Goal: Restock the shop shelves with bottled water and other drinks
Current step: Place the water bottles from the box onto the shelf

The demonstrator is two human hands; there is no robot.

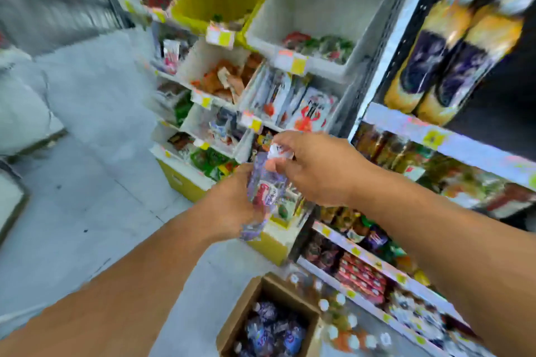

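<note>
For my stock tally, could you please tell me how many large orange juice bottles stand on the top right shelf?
2: the left juice bottle and the right juice bottle stand touching side by side; more may be hidden behind them.

I see a pale grey tiled floor (95,159) filling my nine o'clock side. At twelve o'clock stands a white rack of snack bins (290,66) with yellow price tags. A dark shelving unit (452,148) runs from two to five o'clock. Everything is motion-blurred.

Your left hand (229,206) holds a clear water bottle (262,191) by its body; your right hand (316,168) pinches its cap above an open cardboard box (246,310) of bottles.
</note>
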